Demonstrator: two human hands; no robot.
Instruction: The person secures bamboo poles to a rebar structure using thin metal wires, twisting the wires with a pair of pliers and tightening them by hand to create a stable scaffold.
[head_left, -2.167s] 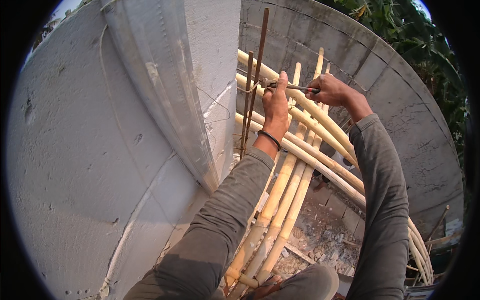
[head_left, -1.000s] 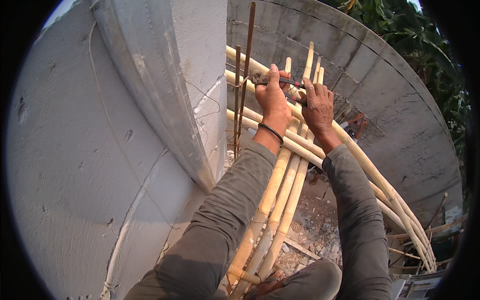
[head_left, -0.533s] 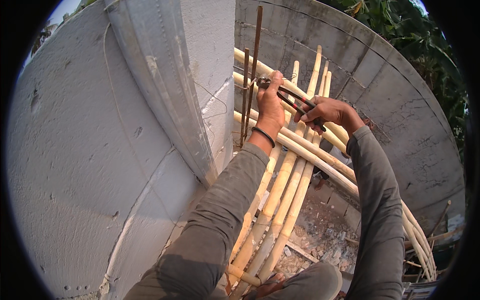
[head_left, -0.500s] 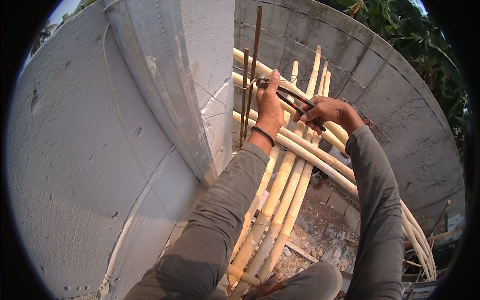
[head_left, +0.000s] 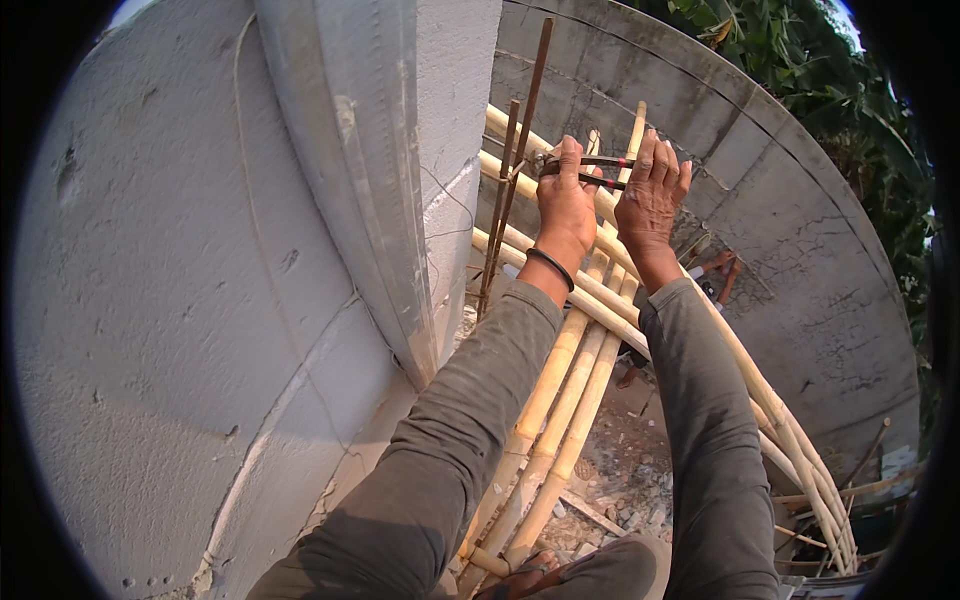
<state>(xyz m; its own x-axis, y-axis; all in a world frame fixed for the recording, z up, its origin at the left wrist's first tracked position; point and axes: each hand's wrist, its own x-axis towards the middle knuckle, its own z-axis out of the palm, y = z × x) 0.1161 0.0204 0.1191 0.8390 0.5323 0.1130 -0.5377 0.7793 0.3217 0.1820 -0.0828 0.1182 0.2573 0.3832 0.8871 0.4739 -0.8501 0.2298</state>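
Both my hands are at a pair of black pincers (head_left: 602, 161) with red marks on the handles. My left hand (head_left: 565, 215), a dark band on its wrist, is closed around them just behind the jaws, thumb up. My right hand (head_left: 652, 200) is at the handle ends, its fingers pointing up and partly hiding them. The jaws are close to two rusty steel bars (head_left: 527, 105) standing by the wall corner. What the jaws grip is too small to tell. Pale bamboo poles (head_left: 590, 285) cross just behind and below my hands.
A grey plastered wall (head_left: 170, 300) with a metal-faced corner (head_left: 345, 150) rises on the left. A curved concrete wall (head_left: 800, 260) stands behind. Bamboo poles lie under my foot (head_left: 535, 570). Rubble (head_left: 630, 480) lies below. Another person's hands (head_left: 725, 270) show beyond the poles.
My right hand has turned up and shifted, its fingers now pointing upward. The pincer handles have swung from sloping down to nearly level. The view has shifted slightly.
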